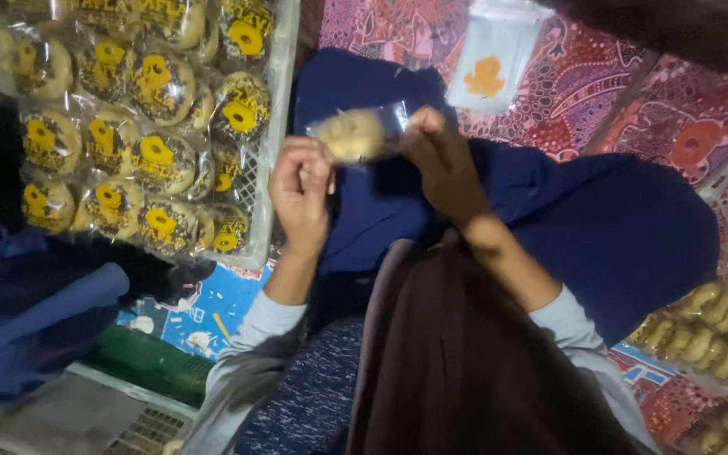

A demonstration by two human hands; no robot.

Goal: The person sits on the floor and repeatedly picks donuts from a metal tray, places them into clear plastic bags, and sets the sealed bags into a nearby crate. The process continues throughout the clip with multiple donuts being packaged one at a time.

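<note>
Hands meet near the middle of the view, both pinching one small clear plastic pouch [362, 135] with a round pale biscuit inside it. The left hand [301, 192] is curled almost closed, its fingertips gripping the pouch's lower left edge, while the right hand [441, 158] is likewise closed in a pinch on the pouch's right end, where the empty plastic flap sticks up toward twelve o'clock. The pouch is held in the air above a dark blue cloth [617, 227] that spreads from the centre toward three o'clock. Grey sleeves cover both forearms, and a brown garment hangs down at six o'clock. At about ten o'clock sits a pale tray [282, 101] packed with wrapped biscuits [162, 160], each in a clear packet bearing a yellow and black label; the tray's near edge lies just beside the left hand. At one o'clock an empty clear packet [492, 61] with an orange mark lies on a red patterned mat [600, 76], well apart from the hands. At four o'clock, unwrapped pale biscuits [714, 333] lie in rows near the frame's edge. The picture is dim and slightly blurred, so finer detail of the pouch's opening cannot be told.
</note>
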